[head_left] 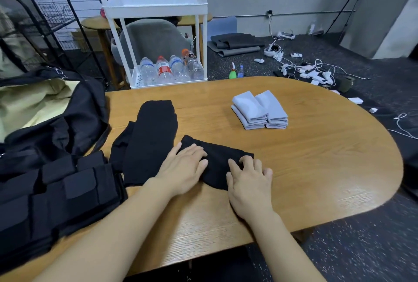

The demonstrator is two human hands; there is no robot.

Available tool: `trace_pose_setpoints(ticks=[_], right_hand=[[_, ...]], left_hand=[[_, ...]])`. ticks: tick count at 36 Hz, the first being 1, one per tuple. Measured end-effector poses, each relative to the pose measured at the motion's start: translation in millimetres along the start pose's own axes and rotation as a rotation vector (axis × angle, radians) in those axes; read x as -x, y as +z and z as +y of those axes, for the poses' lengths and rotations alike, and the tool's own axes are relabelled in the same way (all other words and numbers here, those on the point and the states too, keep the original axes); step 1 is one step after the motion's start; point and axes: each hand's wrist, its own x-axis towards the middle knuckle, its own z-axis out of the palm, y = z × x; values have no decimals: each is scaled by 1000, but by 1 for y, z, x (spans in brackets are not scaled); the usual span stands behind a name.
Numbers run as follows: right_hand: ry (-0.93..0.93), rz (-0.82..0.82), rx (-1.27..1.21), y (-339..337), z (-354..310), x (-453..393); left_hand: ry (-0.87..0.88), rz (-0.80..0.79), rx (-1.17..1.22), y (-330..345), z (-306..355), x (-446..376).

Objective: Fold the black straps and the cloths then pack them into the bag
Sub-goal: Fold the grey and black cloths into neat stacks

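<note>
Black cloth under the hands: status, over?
Left hand flat on black cloth; right hand pinching its edge. Grey cloths folded, bag open. Nothing in the way.

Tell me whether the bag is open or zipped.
Open: the black bag gapes at the table's left, showing its pale lining.

Wooden table, black cloths, grey cloths, bag
</note>
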Motion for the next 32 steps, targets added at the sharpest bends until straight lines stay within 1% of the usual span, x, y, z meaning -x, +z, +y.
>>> trace_pose_setpoints(ticks=[6,9,13,16,20,25,27,29,32], right_hand=[[6,-15,12,-2,-9,13],[29,-5,-41,-5,-8,10],[4,17,-146,-12,0,-5],[-90,-57,-198,-14,3,-21],[-230,-151,-140,-13,1,-39],[-395,-317,-61,-10,1,-48],[-380,-345,-43,-9,3,-48],[-344,-338,-40,-8,6,-47],[-291,-313,-50,-8,10,-41]], left_hand=[[54,28,-78,-2,0,3],[50,64,-83,3,3,10],[-51,223,3,16,19,28],[-125,304,43,33,35,44],[-195,269,48,48,52,57],[-250,245,1,54,57,58],[-255,219,-43,54,55,57],[-246,183,-57,50,53,56],[-208,208,-95,43,45,52]])
